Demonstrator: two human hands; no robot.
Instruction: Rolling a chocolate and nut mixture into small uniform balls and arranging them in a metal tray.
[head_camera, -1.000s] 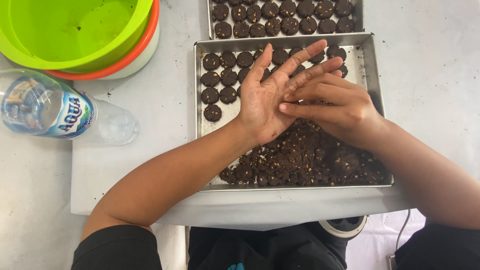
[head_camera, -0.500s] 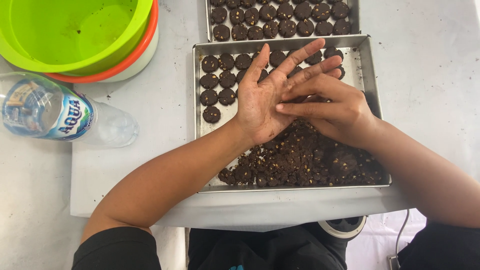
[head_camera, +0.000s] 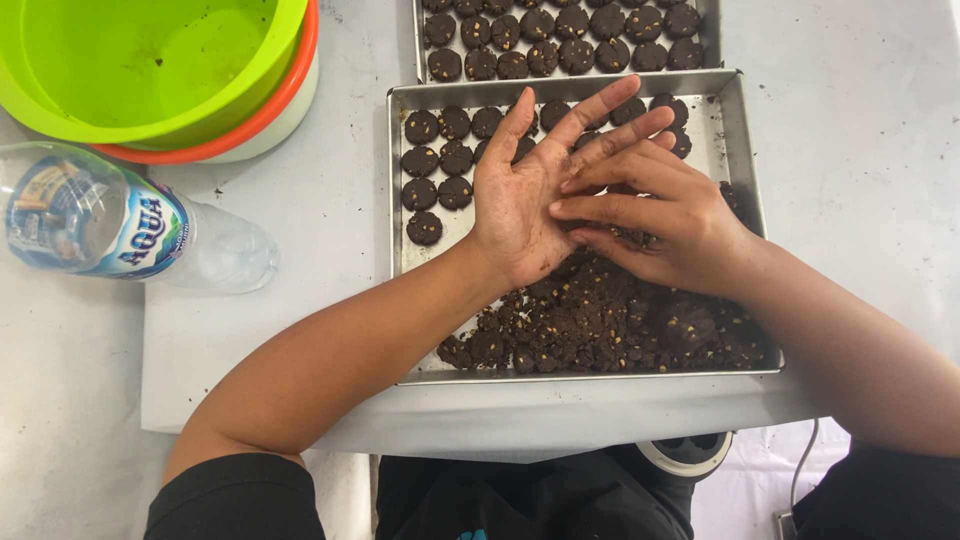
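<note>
Head view: white counter (head_camera: 300, 230) carrying a metal tray (head_camera: 745, 150), dark dough heap (head_camera: 620, 325) filling its near end, round cookies (head_camera: 440, 175) sitting far left. Left hand (head_camera: 525, 195) lying open, palm up; right hand (head_camera: 660, 215) pressing flat on it, dough pinched between. Bottle (head_camera: 120, 225) lying left.

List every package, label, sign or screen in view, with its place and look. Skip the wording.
Plastic water bottle: lying on its side at the table's left edge, below the stacked bowls; clear, ribbed body.
Bottle label: wrapped around the bottle's middle; blue and white band with a small colourful picture.
No signs or screens show.
</note>
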